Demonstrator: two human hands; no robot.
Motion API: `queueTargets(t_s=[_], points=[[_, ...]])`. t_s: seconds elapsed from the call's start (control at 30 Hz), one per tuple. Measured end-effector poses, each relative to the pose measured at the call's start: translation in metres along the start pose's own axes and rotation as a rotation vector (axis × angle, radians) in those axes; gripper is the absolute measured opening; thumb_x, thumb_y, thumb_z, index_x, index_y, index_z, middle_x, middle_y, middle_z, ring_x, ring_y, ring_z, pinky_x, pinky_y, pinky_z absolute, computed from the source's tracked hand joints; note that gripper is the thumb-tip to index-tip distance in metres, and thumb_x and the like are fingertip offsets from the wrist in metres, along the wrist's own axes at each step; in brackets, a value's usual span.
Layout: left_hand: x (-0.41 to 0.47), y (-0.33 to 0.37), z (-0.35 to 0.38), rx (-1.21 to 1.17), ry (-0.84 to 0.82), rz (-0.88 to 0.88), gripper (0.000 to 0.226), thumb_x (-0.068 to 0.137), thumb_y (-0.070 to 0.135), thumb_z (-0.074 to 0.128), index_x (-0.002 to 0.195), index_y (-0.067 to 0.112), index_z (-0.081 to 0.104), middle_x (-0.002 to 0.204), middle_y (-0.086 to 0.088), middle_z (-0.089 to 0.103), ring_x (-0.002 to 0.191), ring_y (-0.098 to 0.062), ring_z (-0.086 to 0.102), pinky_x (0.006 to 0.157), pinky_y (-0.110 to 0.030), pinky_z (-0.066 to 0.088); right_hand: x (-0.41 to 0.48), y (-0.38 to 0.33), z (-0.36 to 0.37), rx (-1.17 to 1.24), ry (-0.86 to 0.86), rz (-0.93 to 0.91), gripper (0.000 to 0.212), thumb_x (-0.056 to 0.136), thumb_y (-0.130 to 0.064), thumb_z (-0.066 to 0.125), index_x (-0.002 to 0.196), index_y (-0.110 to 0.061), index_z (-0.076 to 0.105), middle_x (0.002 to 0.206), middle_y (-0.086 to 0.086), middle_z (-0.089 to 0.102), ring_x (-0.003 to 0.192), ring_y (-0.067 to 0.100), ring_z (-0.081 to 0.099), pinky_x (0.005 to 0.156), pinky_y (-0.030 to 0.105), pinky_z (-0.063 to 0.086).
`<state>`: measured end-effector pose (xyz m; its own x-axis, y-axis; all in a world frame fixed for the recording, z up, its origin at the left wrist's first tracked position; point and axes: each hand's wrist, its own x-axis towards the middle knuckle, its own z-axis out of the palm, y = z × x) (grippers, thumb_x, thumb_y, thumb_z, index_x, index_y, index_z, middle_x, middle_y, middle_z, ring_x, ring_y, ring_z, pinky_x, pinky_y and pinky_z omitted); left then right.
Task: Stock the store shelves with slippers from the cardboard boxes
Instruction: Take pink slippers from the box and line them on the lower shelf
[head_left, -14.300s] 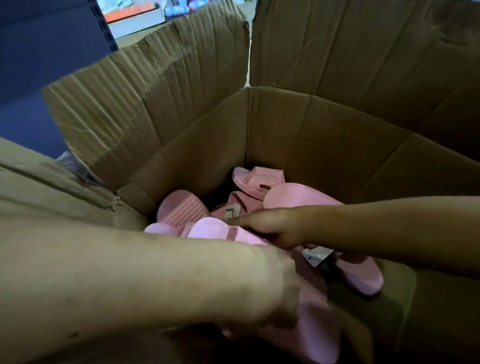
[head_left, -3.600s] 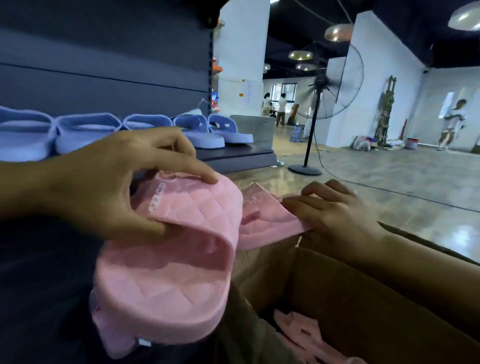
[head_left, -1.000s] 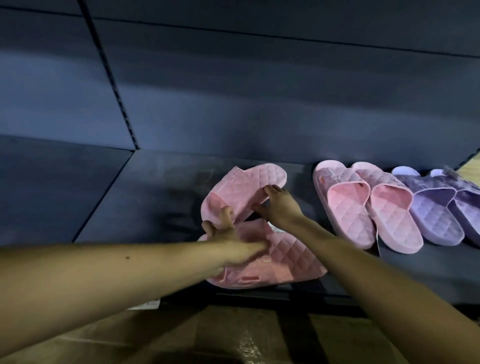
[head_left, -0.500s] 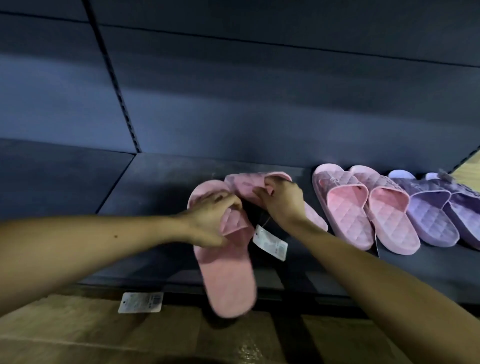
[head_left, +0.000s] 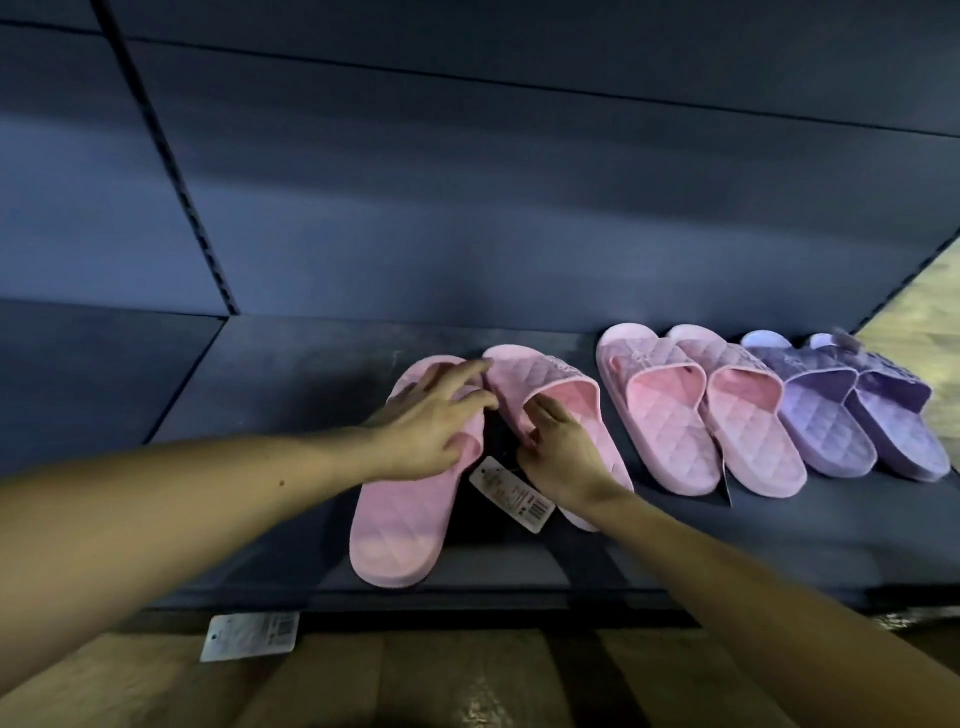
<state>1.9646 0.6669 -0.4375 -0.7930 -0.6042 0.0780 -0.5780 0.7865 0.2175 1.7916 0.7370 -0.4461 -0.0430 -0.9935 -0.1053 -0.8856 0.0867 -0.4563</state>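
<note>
Quilted pink slippers (head_left: 400, 514) lie splayed on shelf (head_left: 291, 374).

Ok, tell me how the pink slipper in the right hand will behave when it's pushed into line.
The pink slipper lies sole-down on the shelf, so it should slide, not roll or tip. Its thick, quilted, foam-like body looks light and somewhat bendy. The tag beside it may drag or snag.

The dark blue shelf (head_left: 291, 374) carries quilted slippers, toes to the back. The left pink slipper (head_left: 400, 530) and right pink slipper (head_left: 563, 376) splay apart, a white tag (head_left: 511, 493) between them. Just beside them lies a neat pink pair (head_left: 665, 421), then a purple pair (head_left: 831, 423).
</note>
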Motion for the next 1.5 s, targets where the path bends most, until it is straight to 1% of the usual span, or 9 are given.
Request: queueTargets(t_s=[0.13,0.23,0.33,0.53,0.8,1.07,1.33,1.4,1.5], points=[[-0.036,0.037,0.008,0.031,0.120,-0.156,0.050,0.071,0.049,0.032,0.116,0.028,0.036,0.123,0.002,0.028,0.110,-0.020,0.030,0.088,-0.050,0.047,-0.008,0.017,-0.009,-0.227,-0.051,-0.119,0.061,0.086,-0.036,0.050,0.142,-0.015,0.036,0.151,-0.001,0.030,0.138,0.021,0.030,0.114,0.031,0.017],[-0.059,0.049,0.018,0.091,-0.257,-0.317,0.075,0.075,0.066,0.015,0.143,0.035,0.009,0.149,0.006,-0.003,0.137,-0.018,0.004,0.104,-0.052,0.028,-0.020,0.024,-0.008,-0.356,-0.105,-0.062,0.072,0.086,-0.039,0.050,0.148,-0.030,0.014,0.155,-0.014,0.015,0.144,0.010,0.011,0.113,0.055,0.002],[-0.067,0.052,0.019,0.056,-0.422,-0.333,0.074,0.090,0.056,0.036,0.146,0.039,-0.010,0.149,0.011,-0.034,0.142,-0.022,-0.022,0.108,-0.054,0.021,-0.030,0.027,-0.004,-0.365,-0.172,-0.017,0.077,0.089,-0.036,0.047,0.148,-0.035,-0.003,0.156,-0.019,-0.002,0.145,0.008,-0.007,0.111,0.062,0.004],[-0.043,0.039,0.020,-0.021,-0.312,-0.352,0.084,0.091,0.046,0.041,0.144,0.032,-0.023,0.151,0.016,-0.030,0.143,-0.014,-0.020,0.109,-0.046,0.026,-0.030,0.031,0.004,-0.365,-0.083,0.060,0.065,0.097,-0.035,0.035,0.149,-0.028,-0.002,0.157,-0.013,-0.004,0.145,0.014,-0.006,0.111,0.053,0.015],[0.032,0.037,0.036,-0.143,-0.281,-0.497,0.055,0.101,0.039,0.017,0.150,0.022,-0.004,0.157,0.008,-0.012,0.144,-0.013,-0.016,0.116,-0.046,0.007,0.005,0.032,0.005,-0.238,-0.048,0.161,0.055,0.100,-0.035,0.024,0.149,-0.025,0.001,0.158,-0.009,-0.003,0.145,0.021,-0.007,0.108,0.059,0.012],[0.040,0.036,0.051,0.002,-0.223,-0.517,0.055,0.100,0.038,0.013,0.150,0.023,-0.004,0.158,0.008,-0.009,0.145,-0.015,-0.013,0.117,-0.046,0.009,0.015,0.037,0.012,-0.306,0.007,0.161,0.054,0.101,-0.035,0.021,0.149,-0.020,0.002,0.158,-0.006,0.001,0.144,0.026,-0.003,0.109,0.061,0.012],[0.047,0.036,0.039,-0.096,-0.302,-0.484,0.054,0.100,0.037,0.018,0.150,0.022,0.003,0.158,0.007,-0.005,0.146,-0.018,-0.010,0.117,-0.050,0.010,0.012,0.040,-0.001,-0.235,-0.076,0.140,0.053,0.100,-0.036,0.019,0.150,-0.026,0.003,0.158,-0.011,-0.001,0.145,0.017,-0.007,0.112,0.058,-0.001],[0.053,0.036,0.032,-0.052,-0.371,-0.429,0.056,0.098,0.034,0.023,0.149,0.016,0.010,0.159,0.000,0.005,0.146,-0.023,0.002,0.115,-0.050,0.018,0.010,0.043,-0.013,-0.256,-0.121,0.123,0.052,0.101,-0.035,0.020,0.150,-0.027,0.005,0.158,-0.012,0.000,0.146,0.014,-0.005,0.115,0.053,-0.004],[0.059,0.046,0.010,-0.039,-0.388,-0.446,0.038,0.095,0.030,0.030,0.126,0.015,0.048,0.138,-0.004,0.046,0.125,-0.026,0.044,0.098,-0.037,0.040,0.004,0.037,-0.037,-0.371,-0.184,0.062,0.054,0.101,-0.035,0.024,0.150,-0.023,0.006,0.158,-0.009,0.001,0.146,0.014,-0.004,0.117,0.047,-0.005]])
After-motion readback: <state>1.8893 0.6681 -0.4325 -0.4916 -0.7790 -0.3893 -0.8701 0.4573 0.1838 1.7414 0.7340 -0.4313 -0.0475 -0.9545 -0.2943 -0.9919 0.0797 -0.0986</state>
